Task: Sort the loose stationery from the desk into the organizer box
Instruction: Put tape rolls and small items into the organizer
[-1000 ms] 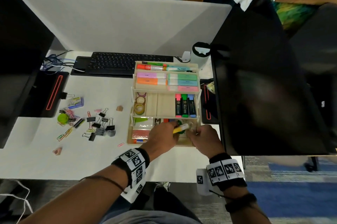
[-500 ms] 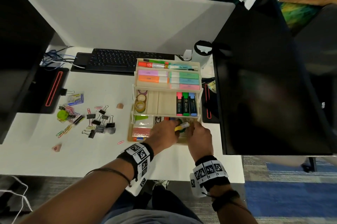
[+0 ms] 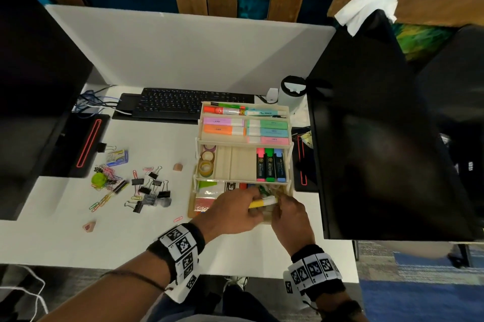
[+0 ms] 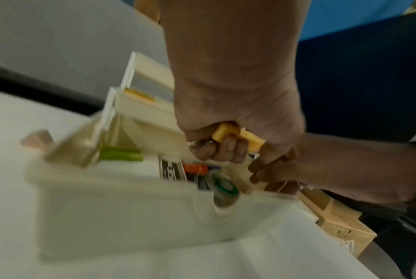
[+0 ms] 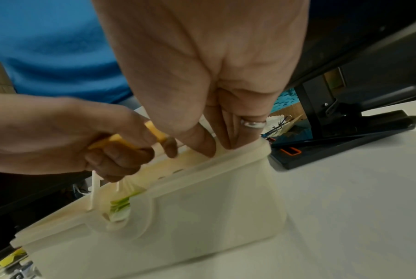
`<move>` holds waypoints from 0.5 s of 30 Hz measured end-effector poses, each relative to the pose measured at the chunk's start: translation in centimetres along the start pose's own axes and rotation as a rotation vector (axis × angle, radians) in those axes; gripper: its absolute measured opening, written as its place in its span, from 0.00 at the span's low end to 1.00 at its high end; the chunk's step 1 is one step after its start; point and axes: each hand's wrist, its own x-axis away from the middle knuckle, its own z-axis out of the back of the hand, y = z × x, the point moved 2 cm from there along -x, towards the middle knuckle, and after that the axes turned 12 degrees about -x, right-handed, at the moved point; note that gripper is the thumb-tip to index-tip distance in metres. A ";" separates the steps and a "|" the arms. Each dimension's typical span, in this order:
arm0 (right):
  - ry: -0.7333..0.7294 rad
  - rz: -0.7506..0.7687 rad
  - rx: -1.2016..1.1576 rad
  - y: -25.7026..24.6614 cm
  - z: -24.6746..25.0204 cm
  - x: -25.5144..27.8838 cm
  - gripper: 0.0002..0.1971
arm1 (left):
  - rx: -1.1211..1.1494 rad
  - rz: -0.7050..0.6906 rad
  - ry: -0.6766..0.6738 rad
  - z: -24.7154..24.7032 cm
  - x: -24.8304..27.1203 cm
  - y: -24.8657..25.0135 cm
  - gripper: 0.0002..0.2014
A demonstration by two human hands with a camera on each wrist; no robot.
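Holding yellow highlighter [image 3: 263, 202] in left grip [image 3: 235, 213] over organizer box [image 3: 288, 122] at 6 o'clock; light, rigid, slick: grasp mid-barrel. Right grip [image 3: 289, 213] curled inside, contents hidden.

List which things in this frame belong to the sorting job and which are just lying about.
Part of the job: organizer box, yellow highlighter held in the left hand, right hand at the box's front corner, binder clips, paper clips, staple box.

Lying about: keyboard, monitors, cup, tissue.
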 end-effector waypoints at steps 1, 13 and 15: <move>-0.007 0.002 -0.006 -0.1 0.4 0.0 0.13 | -0.015 -0.029 -0.003 1.1 0.7 0.0 0.13; -0.026 0.158 -0.773 -11.3 7.0 -4.4 0.19 | -0.317 -0.210 0.408 13.4 0.1 -2.8 0.19; -0.108 0.048 -0.995 -12.3 6.8 -5.6 0.18 | -0.335 -0.232 0.412 13.4 0.2 -2.3 0.20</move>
